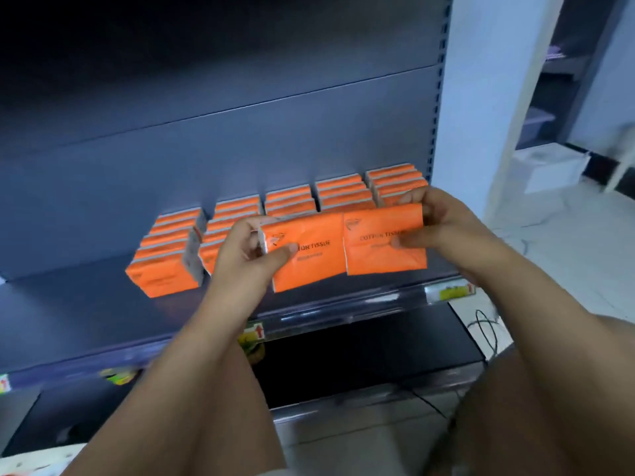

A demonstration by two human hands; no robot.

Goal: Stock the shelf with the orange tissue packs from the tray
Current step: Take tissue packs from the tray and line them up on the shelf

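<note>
Dark blue-grey metal shelf (68, 321) carrying five front-to-back rows of stocked orange tissue packs (161, 280); the number per row cannot be counted. At centre, the left hand (247, 249) pinches the left edge of one flat orange plastic-wrapped tissue pack (309, 255). A second orange pack (385, 242) abuts it on the right, its far edge pinched by the right hand (436, 218). Two packs are thus held, one per grip, side by side. Their joint long axis runs parallel to the shelf's front edge, and they hang over the shelf's front part, before the three right-hand rows. Placement probably calls for a short forward, downward reach. No tray can be identified.
</note>
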